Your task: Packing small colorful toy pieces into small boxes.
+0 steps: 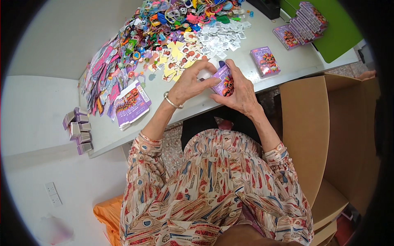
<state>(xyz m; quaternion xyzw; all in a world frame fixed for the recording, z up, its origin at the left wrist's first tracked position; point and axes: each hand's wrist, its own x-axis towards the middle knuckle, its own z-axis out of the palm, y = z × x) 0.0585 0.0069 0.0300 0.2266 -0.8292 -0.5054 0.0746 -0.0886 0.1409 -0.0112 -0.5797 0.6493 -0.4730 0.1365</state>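
Observation:
Between my hands, above the table's front edge, is a small purple cardboard box [225,80] with a colourful character printed on its front. Its top end, with white and dark purple flaps showing, is raised toward the far side. My left hand [190,83] pinches the box's left side, thumb across the front. My right hand [242,91] wraps round its right side and lower edge. Whether anything sits inside the box cannot be seen. Another purple box [265,61] lies on the table, right of my hands. A stack of flat purple cartons [133,105] lies to the left.
Beyond my hands are heaps of small plastic trinkets [180,15], white packets [225,37], character cards [184,55] and shiny pouches [99,84]. Purple boxes [305,25] stand in a row far right, near a green panel [342,30]. A large open carton [305,135] stands right.

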